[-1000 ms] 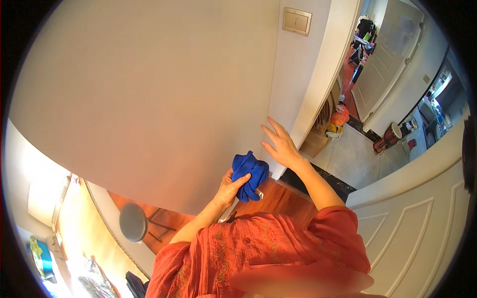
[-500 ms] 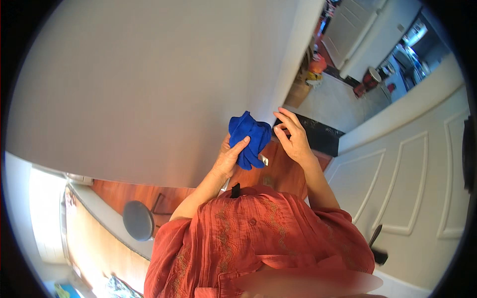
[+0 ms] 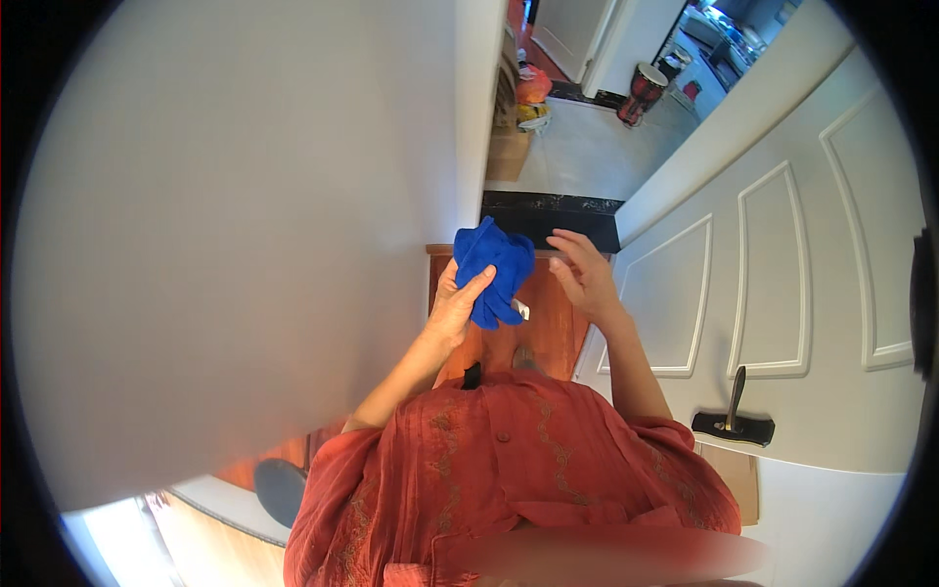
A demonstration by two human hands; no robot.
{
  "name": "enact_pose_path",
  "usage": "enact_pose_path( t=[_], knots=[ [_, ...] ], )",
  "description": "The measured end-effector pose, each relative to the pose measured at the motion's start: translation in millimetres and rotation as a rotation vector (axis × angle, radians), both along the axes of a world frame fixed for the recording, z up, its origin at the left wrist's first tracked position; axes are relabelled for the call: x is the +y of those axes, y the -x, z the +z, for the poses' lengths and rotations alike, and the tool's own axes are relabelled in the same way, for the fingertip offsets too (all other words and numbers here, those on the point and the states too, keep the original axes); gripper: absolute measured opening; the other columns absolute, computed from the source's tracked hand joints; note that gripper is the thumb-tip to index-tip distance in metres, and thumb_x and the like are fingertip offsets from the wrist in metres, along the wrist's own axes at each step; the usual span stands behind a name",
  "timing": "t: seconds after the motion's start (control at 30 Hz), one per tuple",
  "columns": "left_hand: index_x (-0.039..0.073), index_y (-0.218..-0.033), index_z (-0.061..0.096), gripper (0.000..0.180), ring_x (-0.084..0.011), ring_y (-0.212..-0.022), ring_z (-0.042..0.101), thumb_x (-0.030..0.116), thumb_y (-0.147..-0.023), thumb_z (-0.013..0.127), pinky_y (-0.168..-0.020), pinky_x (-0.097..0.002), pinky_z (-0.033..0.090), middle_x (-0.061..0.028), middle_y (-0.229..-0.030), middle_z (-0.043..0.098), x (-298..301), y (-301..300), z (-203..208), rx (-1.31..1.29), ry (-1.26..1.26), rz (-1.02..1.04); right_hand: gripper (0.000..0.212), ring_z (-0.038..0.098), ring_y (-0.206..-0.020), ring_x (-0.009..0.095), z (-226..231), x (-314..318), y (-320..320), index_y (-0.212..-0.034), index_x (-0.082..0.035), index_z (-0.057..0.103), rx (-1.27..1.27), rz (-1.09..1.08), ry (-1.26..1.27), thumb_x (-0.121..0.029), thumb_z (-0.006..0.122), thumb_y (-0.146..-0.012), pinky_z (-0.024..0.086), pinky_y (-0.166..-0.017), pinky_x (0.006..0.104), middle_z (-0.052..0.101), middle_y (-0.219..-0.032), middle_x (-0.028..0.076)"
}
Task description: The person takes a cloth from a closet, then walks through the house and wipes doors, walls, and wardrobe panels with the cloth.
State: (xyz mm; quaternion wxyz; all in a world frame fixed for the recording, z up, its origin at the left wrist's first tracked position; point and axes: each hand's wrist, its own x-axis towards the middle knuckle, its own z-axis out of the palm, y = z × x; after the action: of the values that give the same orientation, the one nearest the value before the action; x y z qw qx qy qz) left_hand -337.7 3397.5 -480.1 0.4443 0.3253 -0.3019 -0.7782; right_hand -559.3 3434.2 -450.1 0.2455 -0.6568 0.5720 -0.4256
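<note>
A bunched blue cloth (image 3: 494,269) with a small white tag hanging from its lower edge is gripped in my left hand (image 3: 458,303), thumb pressed across its front. To the right of the cloth, my right hand (image 3: 587,279) is held up with its fingers apart. Nothing is in that hand, and a small gap separates it from the cloth. The left fingers behind the cloth are hidden.
A white panelled door (image 3: 773,264) with a dark handle (image 3: 734,426) stands at the right. A pale wall (image 3: 254,225) fills the left. Ahead, past a black threshold strip (image 3: 548,220), are a drum (image 3: 643,95) and a cardboard box (image 3: 509,157). A dark round stool (image 3: 279,489) shows lower left.
My view has turned to the right, so the doorway sits nearer the middle and the door handle shows fully. My right hand has moved slightly away from the cloth; the left keeps its hold.
</note>
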Motion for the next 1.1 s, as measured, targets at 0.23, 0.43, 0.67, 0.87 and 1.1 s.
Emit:
enact_pose_path(
  t=[0.23, 0.43, 0.67, 0.87, 1.1],
  knots=[
    [0.007, -0.119, 0.055, 0.037, -0.0119, -0.094, 0.061, 0.014, -0.086, 0.071, -0.082, -0.0288, 0.051, -0.0044, -0.106, 0.063, -9.8, -9.8, -27.1, -0.095, 0.065, -0.095, 0.028, 0.061, -0.078, 0.018, -27.8, -6.2, -10.6, -0.116, -0.002, 0.060, -0.034, -0.079, -0.005, -0.013, 0.060, -0.090, 0.049, -0.070, 0.0262, 0.056, -0.122, 0.014],
    [0.007, -0.117, 0.057, 0.035, -0.0112, -0.094, 0.059, 0.015, -0.086, 0.071, -0.083, -0.0281, 0.050, -0.0037, -0.105, 0.063, -27.2, -5.7, -93.0, -0.099, 0.096, -0.076, 0.026, 0.062, -0.074, 0.019, -101.4, -32.5, -7.0, -0.113, 0.001, 0.060, -0.103, -0.027, 0.041, -0.013, 0.060, -0.091, 0.049, -0.066, 0.0258, 0.062, -0.106, 0.014],
    [0.010, -0.118, 0.057, 0.031, -0.0097, -0.096, 0.058, 0.015, -0.089, 0.067, -0.085, -0.0274, 0.048, -0.0008, -0.107, 0.062, -52.3, 2.2, -181.4, 0.071, 0.112, 0.015, 0.029, 0.063, -0.076, 0.020, -166.2, -57.3, -32.7, -0.114, 0.004, 0.058, 0.017, 0.113, 0.112, -0.012, 0.060, -0.090, 0.052, -0.065, 0.0274, 0.062, -0.105, 0.015],
    [0.003, -0.125, 0.052, 0.050, -0.0165, -0.101, 0.061, 0.043, -0.095, 0.052, -0.090, -0.0313, 0.049, -0.0092, -0.111, 0.062, -105.0, 39.4, -256.9, 0.016, 0.007, 0.090, 0.040, 0.064, -0.086, 0.027, -223.4, -91.1, -19.7, -0.123, 0.001, 0.052, 0.032, 0.116, 0.123, -0.014, 0.063, -0.088, 0.054, -0.068, 0.0314, 0.058, -0.115, 0.018],
    [0.005, -0.118, 0.057, 0.043, -0.0148, -0.090, 0.064, 0.041, -0.097, 0.050, -0.078, -0.0292, 0.053, -0.0074, -0.103, 0.065, -186.7, 128.8, -246.2, 0.098, 0.197, -0.167, 0.027, 0.062, -0.082, 0.029, -228.6, -138.7, 50.7, -0.099, -0.001, 0.055, 0.216, -0.081, 0.280, -0.010, 0.072, -0.080, 0.052, -0.066, 0.0323, 0.058, -0.100, 0.015]
  ],
)
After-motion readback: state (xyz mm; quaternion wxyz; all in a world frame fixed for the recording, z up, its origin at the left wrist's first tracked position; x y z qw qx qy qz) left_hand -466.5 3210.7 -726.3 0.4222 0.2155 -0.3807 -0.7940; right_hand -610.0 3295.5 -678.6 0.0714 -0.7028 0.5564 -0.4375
